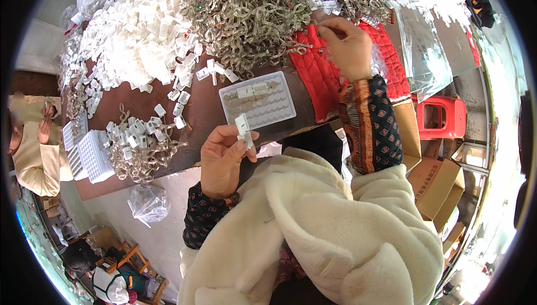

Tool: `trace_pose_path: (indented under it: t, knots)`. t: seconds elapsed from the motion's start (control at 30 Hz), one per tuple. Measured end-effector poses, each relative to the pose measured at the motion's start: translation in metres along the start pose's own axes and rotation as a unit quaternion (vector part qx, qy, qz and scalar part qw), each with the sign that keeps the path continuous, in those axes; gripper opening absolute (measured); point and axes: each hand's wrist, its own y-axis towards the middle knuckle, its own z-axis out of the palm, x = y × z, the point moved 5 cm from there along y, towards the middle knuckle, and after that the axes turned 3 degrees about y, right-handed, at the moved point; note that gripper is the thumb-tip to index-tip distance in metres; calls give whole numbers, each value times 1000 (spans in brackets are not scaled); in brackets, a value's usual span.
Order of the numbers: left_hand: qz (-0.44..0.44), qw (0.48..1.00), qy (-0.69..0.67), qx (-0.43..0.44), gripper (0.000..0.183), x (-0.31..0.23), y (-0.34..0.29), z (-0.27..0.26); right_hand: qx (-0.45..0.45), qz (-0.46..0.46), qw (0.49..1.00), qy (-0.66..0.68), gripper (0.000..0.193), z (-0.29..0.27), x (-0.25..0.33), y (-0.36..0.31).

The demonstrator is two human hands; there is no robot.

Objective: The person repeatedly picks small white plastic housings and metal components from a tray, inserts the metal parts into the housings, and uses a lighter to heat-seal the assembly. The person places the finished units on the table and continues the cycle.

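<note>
My left hand [221, 162] is closed, with a small white plastic case [244, 126] pinched between thumb and fingers. The case stands upright, and its lid looks swung up. Just beyond it lies a white moulded tray [265, 116] with rows of round pockets. Some pockets hold small round discs, and a couple of white cases rest on top. My right hand [349, 50] is over a red quilted cloth [313, 87] at the table's right. Its thumb and fingertips are pinched together near the cloth; what they hold, if anything, is too small to make out.
Heaps of white plastic cases [140, 42] and tangled clear-looking straps [246, 17] cover the far table. A smaller mixed pile [140, 148] and stacked trays [94, 157] lie left. A red stool [442, 117] and cardboard boxes [433, 185] stand right. Another person [39, 154] sits at far left.
</note>
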Motion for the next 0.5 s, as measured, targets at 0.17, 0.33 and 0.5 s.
trace_pose_path:
  t: [0.17,0.33,0.5]
  knots:
    - [55,998,7,2,27,-14,9,19,95,105,949,280,12,15,40,-41]
    - [126,989,-48,-53,27,-17,10,34,174,77,909,371,9,64,69,-118]
    - [154,984,-57,-70,25,-25,3,21,172,14,926,336,37,82,86,-133]
